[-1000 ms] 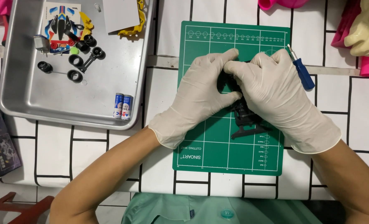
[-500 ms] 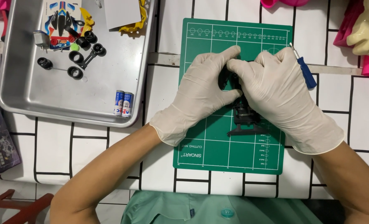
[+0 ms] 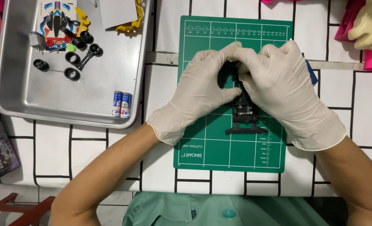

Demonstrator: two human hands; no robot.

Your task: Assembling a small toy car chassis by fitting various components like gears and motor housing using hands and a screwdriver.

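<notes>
On the left, a metal tray holds wheels and two batteries. The left hand and right hand both clamp a black toy-car chassis over the green cutting mat; it looks light, stiff and snappable, best held by its side rails. White tiled tabletop, cluttered edges.

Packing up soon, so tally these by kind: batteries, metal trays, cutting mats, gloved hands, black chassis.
batteries: 2
metal tray: 1
green cutting mat: 1
Gloved hands, left hand and right hand: 2
black chassis, gripped by both: 1
Total: 7
</notes>
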